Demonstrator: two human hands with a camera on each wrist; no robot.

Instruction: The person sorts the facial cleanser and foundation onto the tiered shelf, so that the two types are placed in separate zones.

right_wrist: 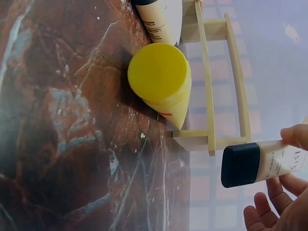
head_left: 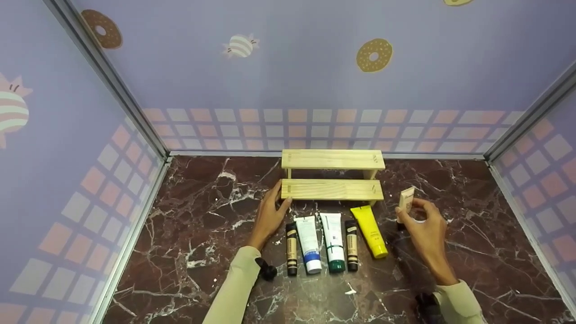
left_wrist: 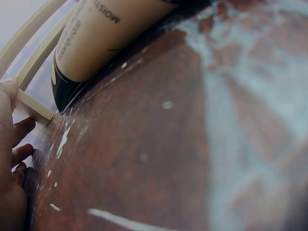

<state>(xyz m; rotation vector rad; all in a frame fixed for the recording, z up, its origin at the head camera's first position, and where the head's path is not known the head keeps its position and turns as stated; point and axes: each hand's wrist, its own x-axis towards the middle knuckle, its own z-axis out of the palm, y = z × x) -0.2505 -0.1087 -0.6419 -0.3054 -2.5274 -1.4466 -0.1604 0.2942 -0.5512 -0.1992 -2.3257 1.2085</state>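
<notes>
My right hand (head_left: 426, 227) pinches a small beige tube (head_left: 406, 199) with a black cap, held up to the right of the wooden rack; the right wrist view shows the tube (right_wrist: 264, 162) between thumb and fingers. At the left end of the two-tier wooden rack (head_left: 332, 190), my left hand (head_left: 269, 215) touches the lower step, thumb along its front edge. Lying in front of the rack are a black-and-beige tube (head_left: 292, 249), a white tube with a blue band (head_left: 309, 245), a white tube with a green cap (head_left: 332, 243), another black-and-beige tube (head_left: 352, 245) and a yellow tube (head_left: 370, 231).
The brown marbled tabletop (head_left: 193, 252) bears the rack near the back wall (head_left: 306, 81). Patterned side panels (head_left: 67, 180) with grey metal edging enclose the table at left and right.
</notes>
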